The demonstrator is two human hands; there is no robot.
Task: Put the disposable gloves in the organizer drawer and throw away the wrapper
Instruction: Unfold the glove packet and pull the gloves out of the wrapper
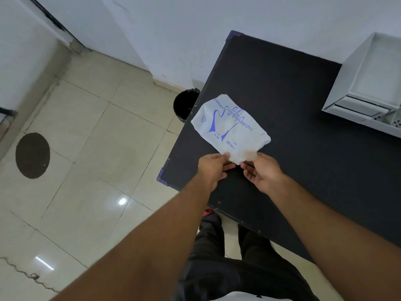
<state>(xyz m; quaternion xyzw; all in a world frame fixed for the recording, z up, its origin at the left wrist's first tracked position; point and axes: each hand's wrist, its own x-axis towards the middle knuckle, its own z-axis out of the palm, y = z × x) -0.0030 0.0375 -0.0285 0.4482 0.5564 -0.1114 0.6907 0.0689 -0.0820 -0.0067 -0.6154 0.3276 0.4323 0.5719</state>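
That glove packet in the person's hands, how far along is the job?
Early on. Nothing looks finished: the glove packet looks unopened, pinched at its near edge by the left hand and right hand above the black table. Left to do: gloves into the white organizer, wrapper into the black bin.

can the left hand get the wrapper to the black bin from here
Probably yes. The bin stands on the floor just past the table edge on the left hand's side, its mouth open, nothing between. Both hands grip the glove packet, so the right hand must let go.
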